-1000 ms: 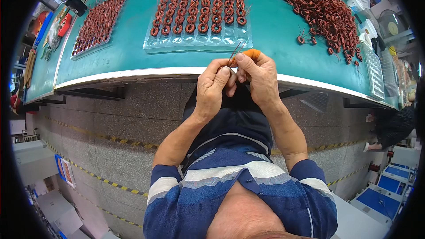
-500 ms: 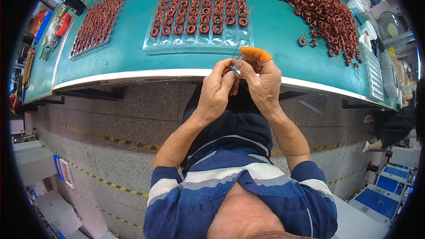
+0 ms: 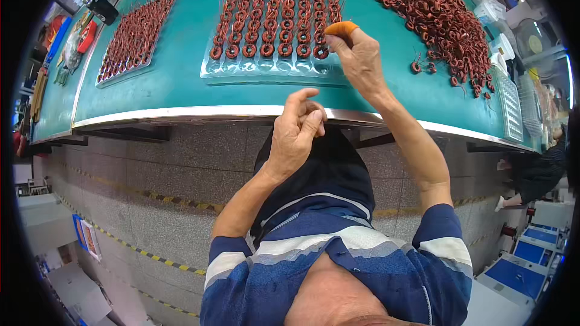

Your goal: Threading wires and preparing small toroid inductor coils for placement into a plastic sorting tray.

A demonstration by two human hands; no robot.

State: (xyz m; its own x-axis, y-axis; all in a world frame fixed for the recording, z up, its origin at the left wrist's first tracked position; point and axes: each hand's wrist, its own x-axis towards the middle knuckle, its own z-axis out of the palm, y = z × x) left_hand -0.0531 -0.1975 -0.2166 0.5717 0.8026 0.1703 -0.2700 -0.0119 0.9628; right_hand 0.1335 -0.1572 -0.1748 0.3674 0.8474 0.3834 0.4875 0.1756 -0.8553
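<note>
My right hand (image 3: 361, 57), an orange finger cot on one finger, reaches over the right end of the middle clear plastic tray (image 3: 232, 70). Its thumb and finger pinch close by a red-brown wire-wound ring coil (image 3: 321, 52), which sits in the tray's front coil row; the fingertips partly hide the contact. Upright wire leads rise from the many coils (image 3: 266, 24) standing in rows there. Just off the table's front edge is my left hand (image 3: 294, 133), with nothing in it, its fingers loosely bent and apart from the thumb.
A heap of loose ring coils (image 3: 432, 15) lies at the right on the green table (image 3: 172, 93). Another coil-filled tray (image 3: 134, 39) stands at the left, near a black device (image 3: 101, 7). Stacked clear trays (image 3: 510, 105) are at the far right. A metal strip (image 3: 211, 110) borders the table's front.
My hands have parted. The right one moved forward from the table's edge to the tray with the coil, now in the front row. My left hand let go and drew back slightly.
</note>
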